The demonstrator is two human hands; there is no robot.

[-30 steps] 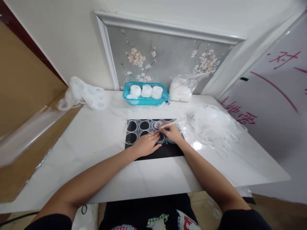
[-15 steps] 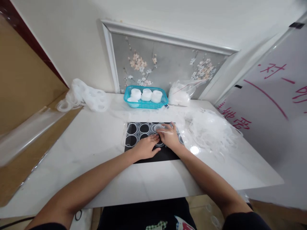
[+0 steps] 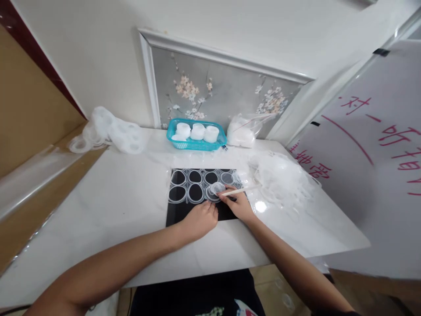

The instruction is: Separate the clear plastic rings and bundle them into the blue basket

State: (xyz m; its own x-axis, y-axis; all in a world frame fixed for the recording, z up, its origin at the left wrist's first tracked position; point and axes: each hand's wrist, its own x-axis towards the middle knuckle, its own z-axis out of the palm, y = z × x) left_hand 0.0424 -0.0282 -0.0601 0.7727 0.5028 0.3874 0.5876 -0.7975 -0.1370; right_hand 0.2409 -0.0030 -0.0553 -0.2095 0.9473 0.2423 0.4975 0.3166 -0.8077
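A black sheet [image 3: 179, 214] printed with white-outlined circles lies before me on the table. Over one circle in its front row sits a translucent round film disc [image 3: 217, 188]. My right hand [image 3: 239, 205] is at the disc's right edge, its fingers closed on a thin pale stick [image 3: 241, 191] that points off to the right. My left hand [image 3: 202, 218] rests palm down on the sheet's front part, fingers together and slightly bent, just below the disc. Nothing shows in the left hand; its thumb is hidden.
Behind the sheet stands a blue basket [image 3: 197, 145] with white round stacks. A clear bag [image 3: 243, 131] of white pieces is beside it. Loose translucent rings [image 3: 286, 180] pile up at right; punched white film [image 3: 123, 136] lies at back left. A whiteboard [image 3: 362, 175] borders the right.
My right hand has drawn back toward me, and the pale stick now shows clearly in it. My left hand has moved slightly nearer, its fingers more bent. The view has shifted a little right.
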